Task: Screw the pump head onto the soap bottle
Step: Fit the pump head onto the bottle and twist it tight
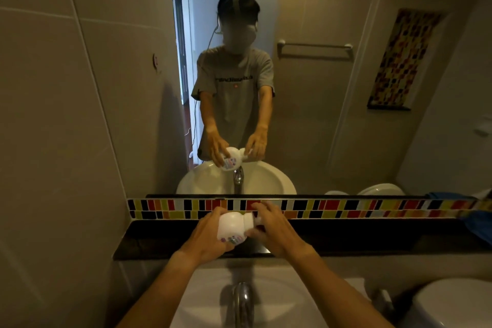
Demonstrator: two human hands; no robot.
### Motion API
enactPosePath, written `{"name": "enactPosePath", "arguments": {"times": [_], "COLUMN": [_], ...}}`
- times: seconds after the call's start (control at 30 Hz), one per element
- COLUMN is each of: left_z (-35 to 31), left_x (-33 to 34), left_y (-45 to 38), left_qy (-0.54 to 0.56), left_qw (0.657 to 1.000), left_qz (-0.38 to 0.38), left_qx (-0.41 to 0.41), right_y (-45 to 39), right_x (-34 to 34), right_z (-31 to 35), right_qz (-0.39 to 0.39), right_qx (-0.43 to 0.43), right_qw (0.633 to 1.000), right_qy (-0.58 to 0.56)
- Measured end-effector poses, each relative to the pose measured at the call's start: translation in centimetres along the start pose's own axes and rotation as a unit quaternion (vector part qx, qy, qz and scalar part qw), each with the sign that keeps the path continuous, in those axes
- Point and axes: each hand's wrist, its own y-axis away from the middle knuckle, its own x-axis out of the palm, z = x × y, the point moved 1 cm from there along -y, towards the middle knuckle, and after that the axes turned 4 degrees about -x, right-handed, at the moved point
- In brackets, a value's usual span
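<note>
Right, mid-screwing by the look of it. The soap bottle (231, 226) is held sideways in the air, above the dark bench (346, 239) and behind the tap (241, 301), neck pointing right. Left hand (210, 237) is wrapped round the bottle's body & base; right hand (274, 226) has its fingers closed on the pump head (256, 220) at the neck. Can't tell how far the thread has caught. Next, prob. more twists w/ the right hand while the left keeps the bottle from turning.
</note>
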Motion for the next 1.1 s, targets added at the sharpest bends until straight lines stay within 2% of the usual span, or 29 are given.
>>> {"name": "enactPosePath", "arguments": {"times": [0.03,0.07,0.1,0.13,0.17,0.2,0.27,0.3,0.43,0.53,0.6,0.67,0.73,0.8,0.83,0.87,0.97,1.0,1.1], "left_z": [0.0,0.0,-0.1,-0.2,-0.3,-0.5,-1.1,-1.5,-2.7,-2.7,-2.3,-1.6,-1.2,-1.0,-0.9,-1.0,-1.2,-1.3,-1.9], "left_x": [0.1,0.2,0.4,0.8,1.4,2.0,3.2,3.7,4.0,3.9,3.7,3.2,2.4,1.7,1.4,1.3,1.3,1.5,1.9], "left_y": [0.2,0.5,0.8,1.1,1.4,1.6,2.0,2.0,1.9,1.7,1.5,1.2,1.1,0.9,0.9,1.0,0.9,0.8,0.6], "left_qy": [0.039,0.085,0.136,0.186,0.231,0.266,0.31,0.322,0.276,0.232,0.23,0.267,0.368,0.487,0.509,0.5,0.294,0.244,0.263], "left_qw": [0.999,0.996,0.989,0.979,0.967,0.956,0.94,0.936,0.95,0.961,0.961,0.954,0.92,0.857,0.842,0.848,0.948,0.963,0.957], "left_qz": [-0.001,-0.001,0.002,0.008,0.016,0.025,0.036,0.03,-0.05,-0.082,-0.083,-0.05,0.011,0.077,0.089,0.087,-0.005,-0.036,-0.066], "left_qx": [-0.014,-0.035,-0.06,-0.084,-0.105,-0.122,-0.138,-0.14,-0.134,-0.129,-0.127,-0.13,-0.136,-0.151,-0.156,-0.156,-0.121,-0.104,-0.1], "right_y": [0.2,0.4,0.5,0.6,0.5,0.4,0.5,0.4,-0.1,0.0,0.0,0.0,0.0,-0.1,-0.1,-0.1,-0.5,-0.6,-1.0], "right_x": [-0.2,-0.4,-0.4,-0.1,0.3,0.5,0.8,1.0,1.3,1.5,1.1,0.3,-0.5,-1.1,-1.2,-1.2,-0.3,0.1,0.5], "right_z": [0.5,1.0,1.4,1.6,1.7,1.8,2.3,2.6,3.7,4.2,4.4,4.3,3.8,3.3,3.2,3.2,3.9,4.1,4.5], "right_qz": [-0.03,-0.075,-0.126,-0.156,-0.155,-0.123,-0.077,-0.085,-0.17,-0.198,-0.191,-0.156,-0.101,-0.05,-0.036,-0.036,-0.107,-0.135,-0.17], "right_qx": [0.038,0.099,0.169,0.227,0.26,0.261,0.222,0.215,0.246,0.258,0.251,0.239,0.208,0.19,0.19,0.199,0.256,0.273,0.278], "right_qw": [0.995,0.969,0.913,0.841,0.777,0.758,0.776,0.785,0.781,0.78,0.783,0.789,0.788,0.764,0.754,0.753,0.778,0.776,0.756], "right_qy": [-0.092,-0.213,-0.35,-0.465,-0.552,-0.585,-0.585,-0.575,-0.547,-0.535,-0.537,-0.544,-0.57,-0.615,-0.628,-0.626,-0.564,-0.553,-0.567]}}
